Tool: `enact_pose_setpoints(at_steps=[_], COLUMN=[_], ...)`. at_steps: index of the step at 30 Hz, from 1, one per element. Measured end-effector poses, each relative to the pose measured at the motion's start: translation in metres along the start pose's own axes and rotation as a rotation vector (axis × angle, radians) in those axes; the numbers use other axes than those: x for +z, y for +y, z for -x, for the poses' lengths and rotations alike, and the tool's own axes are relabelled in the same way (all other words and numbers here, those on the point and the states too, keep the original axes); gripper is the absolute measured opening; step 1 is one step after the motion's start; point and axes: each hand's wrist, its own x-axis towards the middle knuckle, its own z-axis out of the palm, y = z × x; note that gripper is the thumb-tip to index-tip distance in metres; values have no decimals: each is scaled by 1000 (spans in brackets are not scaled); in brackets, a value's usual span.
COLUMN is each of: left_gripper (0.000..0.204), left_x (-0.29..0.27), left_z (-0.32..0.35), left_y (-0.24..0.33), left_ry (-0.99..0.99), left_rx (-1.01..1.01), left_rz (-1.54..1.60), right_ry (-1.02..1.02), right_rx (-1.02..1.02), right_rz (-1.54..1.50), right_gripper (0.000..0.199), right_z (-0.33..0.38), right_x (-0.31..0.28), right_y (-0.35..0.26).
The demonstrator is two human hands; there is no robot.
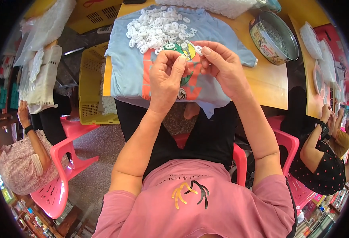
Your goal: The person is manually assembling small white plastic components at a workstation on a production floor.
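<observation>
My left hand (pixel 167 77) is raised over the table's near edge, its fingers pinched on a small white plastic ring (pixel 169 46). My right hand (pixel 218 63) is beside it, thumb and forefinger holding another small white ring (pixel 198 49). The two hands almost touch. Just beyond them lies a pile of many white plastic rings (pixel 158 27) on a light blue printed cloth (pixel 129 67) spread over the wooden table (pixel 269 85).
A round metal tin (pixel 273 37) stands at the table's right. A yellow plastic crate (pixel 89 83) sits left of the table. Pink plastic chairs (pixel 61 174) are around. One person sits at the left (pixel 24 158), another at the right (pixel 321 158).
</observation>
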Motion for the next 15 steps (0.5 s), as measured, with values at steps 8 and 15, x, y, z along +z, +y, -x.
enact_pose_setpoints(at_steps=[8, 15], left_gripper=[9, 8], left_x=[-1, 1], left_z=[1, 2], left_y=[-1, 1], left_ry=[0, -3], left_rx=[2, -2], left_rz=[-43, -71], right_ry=[65, 87], right_rx=[-332, -442], right_rz=[377, 516], right_gripper=[23, 19], right_z=[1, -1], right_x=[12, 12], right_y=[10, 18])
